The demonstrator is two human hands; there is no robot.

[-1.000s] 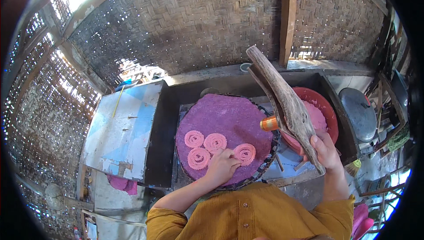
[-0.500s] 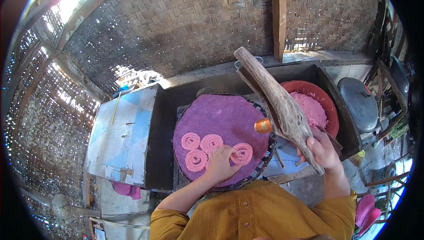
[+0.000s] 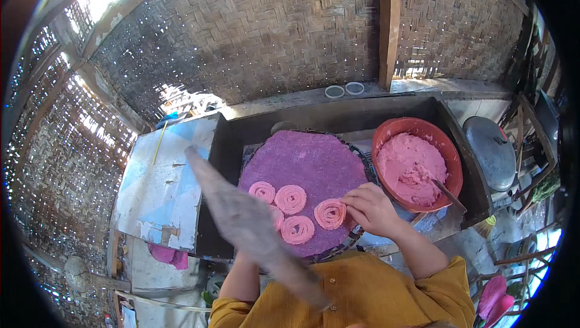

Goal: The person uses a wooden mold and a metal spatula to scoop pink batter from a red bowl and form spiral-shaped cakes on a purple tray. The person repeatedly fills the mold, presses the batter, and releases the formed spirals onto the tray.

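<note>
A long weathered wooden press (image 3: 248,222), smeared by motion, slants across the left of the round tray. My left hand is hidden behind it; the left forearm (image 3: 243,278) runs up to the wood, which appears held there. My right hand (image 3: 374,208) pinches the outer edge of a pink dough coil (image 3: 330,214) at the tray's right side. Other pink coils lie to its left, among them an upper coil (image 3: 290,199) and a lower coil (image 3: 298,230); one is partly covered by the press. All rest on purple cloth (image 3: 308,159) over the tray.
A red basin (image 3: 457,168) of pink dough (image 3: 408,162), with a utensil handle sticking out, stands right of the tray. Around both runs a dark wooden trough (image 3: 338,124). A painted board (image 3: 163,189) lies left, a lidded metal pot (image 3: 490,150) right. Woven walls enclose the space.
The wooden press has passed from my right hand to my left and swung leftward. My right hand has come to the right coil's edge. The lower coil, hidden by my left hand before, shows.
</note>
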